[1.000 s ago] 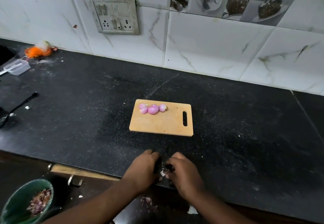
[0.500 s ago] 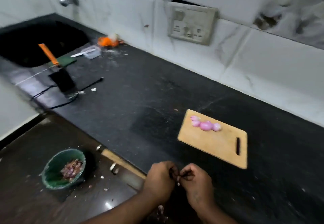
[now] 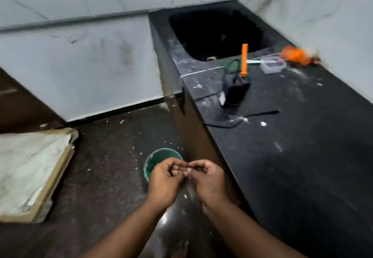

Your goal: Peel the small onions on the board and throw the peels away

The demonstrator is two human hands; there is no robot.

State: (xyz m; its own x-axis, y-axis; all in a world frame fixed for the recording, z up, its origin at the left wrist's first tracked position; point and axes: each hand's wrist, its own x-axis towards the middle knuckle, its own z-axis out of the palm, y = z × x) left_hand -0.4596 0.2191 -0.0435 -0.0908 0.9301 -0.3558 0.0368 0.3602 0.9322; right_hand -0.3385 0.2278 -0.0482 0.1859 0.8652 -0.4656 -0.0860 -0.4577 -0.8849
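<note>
Hands point(image 3: 187, 177) now over green bin point(image 3: 159, 156), board out of view.

Matt black stone counter point(image 3: 302, 156); glossy floor point(image 3: 105, 177); clr plastic box point(image 3: 272, 66).

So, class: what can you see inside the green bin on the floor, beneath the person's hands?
Only the green bin's far rim and inner wall show. The left hand and right hand cover the rest, so its contents cannot be seen.
</note>
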